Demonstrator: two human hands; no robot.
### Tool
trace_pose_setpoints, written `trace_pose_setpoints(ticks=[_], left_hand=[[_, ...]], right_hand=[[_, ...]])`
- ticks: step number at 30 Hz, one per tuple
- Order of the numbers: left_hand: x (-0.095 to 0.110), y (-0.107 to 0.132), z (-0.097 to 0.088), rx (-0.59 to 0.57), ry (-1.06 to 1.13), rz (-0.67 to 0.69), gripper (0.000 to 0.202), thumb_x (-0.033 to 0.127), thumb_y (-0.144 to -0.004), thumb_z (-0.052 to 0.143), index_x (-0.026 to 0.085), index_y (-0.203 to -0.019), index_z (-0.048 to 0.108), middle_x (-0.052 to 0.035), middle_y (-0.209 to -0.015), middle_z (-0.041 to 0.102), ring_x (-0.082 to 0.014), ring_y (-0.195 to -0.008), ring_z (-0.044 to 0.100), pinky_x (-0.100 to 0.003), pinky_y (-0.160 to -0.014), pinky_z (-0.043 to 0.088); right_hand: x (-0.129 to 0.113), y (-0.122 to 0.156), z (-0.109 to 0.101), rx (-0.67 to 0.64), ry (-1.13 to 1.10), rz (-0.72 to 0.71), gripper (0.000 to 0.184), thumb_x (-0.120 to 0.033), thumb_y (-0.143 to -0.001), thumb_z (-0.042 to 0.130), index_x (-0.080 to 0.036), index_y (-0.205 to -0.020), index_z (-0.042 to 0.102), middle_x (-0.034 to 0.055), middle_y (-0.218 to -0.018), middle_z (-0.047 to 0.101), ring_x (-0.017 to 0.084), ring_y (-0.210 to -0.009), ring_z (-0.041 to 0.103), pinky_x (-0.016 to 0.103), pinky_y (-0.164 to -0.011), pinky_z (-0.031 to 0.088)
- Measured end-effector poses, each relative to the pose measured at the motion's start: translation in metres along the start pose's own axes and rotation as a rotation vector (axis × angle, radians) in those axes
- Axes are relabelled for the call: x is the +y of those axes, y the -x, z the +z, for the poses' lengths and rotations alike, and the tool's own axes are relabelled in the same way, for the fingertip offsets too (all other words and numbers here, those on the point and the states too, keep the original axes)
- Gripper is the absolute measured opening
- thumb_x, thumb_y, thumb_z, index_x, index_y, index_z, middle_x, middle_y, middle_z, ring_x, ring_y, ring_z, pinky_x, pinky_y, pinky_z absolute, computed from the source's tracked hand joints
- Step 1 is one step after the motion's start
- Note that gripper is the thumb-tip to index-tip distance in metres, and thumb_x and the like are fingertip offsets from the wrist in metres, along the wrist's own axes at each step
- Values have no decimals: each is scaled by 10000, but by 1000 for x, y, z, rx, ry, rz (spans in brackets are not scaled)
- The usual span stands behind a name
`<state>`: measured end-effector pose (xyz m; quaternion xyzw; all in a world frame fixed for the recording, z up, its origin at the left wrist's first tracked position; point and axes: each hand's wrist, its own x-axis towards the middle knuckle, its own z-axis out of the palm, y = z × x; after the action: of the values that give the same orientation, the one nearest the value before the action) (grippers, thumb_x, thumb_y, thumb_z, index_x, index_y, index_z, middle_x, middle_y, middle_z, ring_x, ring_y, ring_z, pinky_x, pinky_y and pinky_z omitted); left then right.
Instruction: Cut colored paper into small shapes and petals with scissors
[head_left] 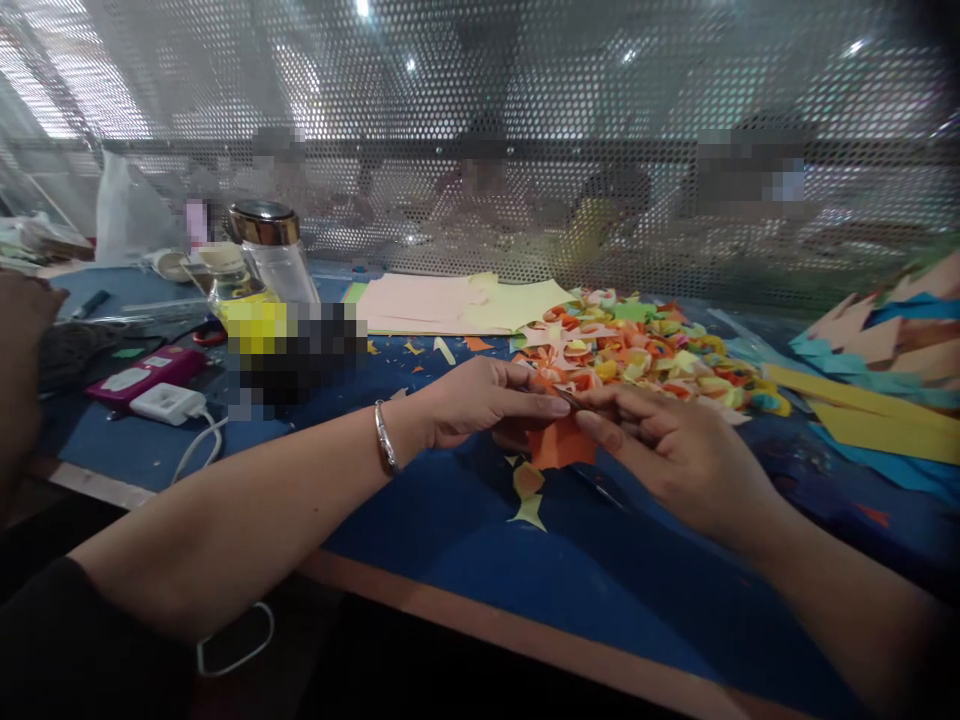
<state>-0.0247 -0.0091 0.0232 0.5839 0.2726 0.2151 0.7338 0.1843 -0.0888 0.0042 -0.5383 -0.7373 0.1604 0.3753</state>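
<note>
My left hand (487, 402), with a silver bangle at its wrist, pinches a piece of orange paper (562, 445) between thumb and fingers. My right hand (660, 440) closes on the same paper from the other side, its thumb and fingertips meeting the upper edge. Something small and dark shows between the two hands, too little to name. Just beneath the orange piece, pale yellow paper scraps (529, 508) lie on the blue table (465, 560). Behind my hands spreads a pile of curled, cut paper pieces (660, 350) in orange, yellow, green and pink.
Pale pink and yellow sheets (427, 303) lie against a perforated metal screen (465, 80). At left stand a clear flask (277, 265), a bottle (229, 280) and a power strip (146, 380). Folded coloured papers (892, 345) are stacked at right. Another person's arm (19, 370) enters at far left.
</note>
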Motion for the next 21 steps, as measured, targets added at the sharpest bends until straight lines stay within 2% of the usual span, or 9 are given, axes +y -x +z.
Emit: trace_pose_setpoints(ticks=[6,10,17,21], left_hand=[[3,2,2,54,41,19,339,315,-649,947,112,-705,682,11,-642,660,-73,-605,591,-244,-620,482],[2,0,1,35,47,23,362,310,-597,972,108,-690,686,18,-638,656,-67,-600,571,-255,-636,488],[4,1,0,5,39,7,349,333,-624,964,113,-680,699,26,-629,634,-59,-605,546,-257,-637,483],[3,0,-2,-19,25,14,392,393,-602,972,118,-676,703,26,-627,632,-60,-598,538,-256,-621,484]], right_hand=[[-2,-1,0,33,5,-18,327,-503,-957,599,-212,-997,743,44,-757,747,169,-631,680,262,-571,530],[-4,-1,0,44,7,-19,330,-507,-945,611,-207,-979,743,56,-799,764,166,-632,682,260,-567,529],[-5,0,0,22,-71,17,372,-545,-946,619,-199,-1029,728,50,-751,750,156,-585,657,255,-503,488],[-3,0,0,23,-42,8,385,-563,-940,626,-206,-1029,736,69,-815,778,182,-651,697,280,-568,531]])
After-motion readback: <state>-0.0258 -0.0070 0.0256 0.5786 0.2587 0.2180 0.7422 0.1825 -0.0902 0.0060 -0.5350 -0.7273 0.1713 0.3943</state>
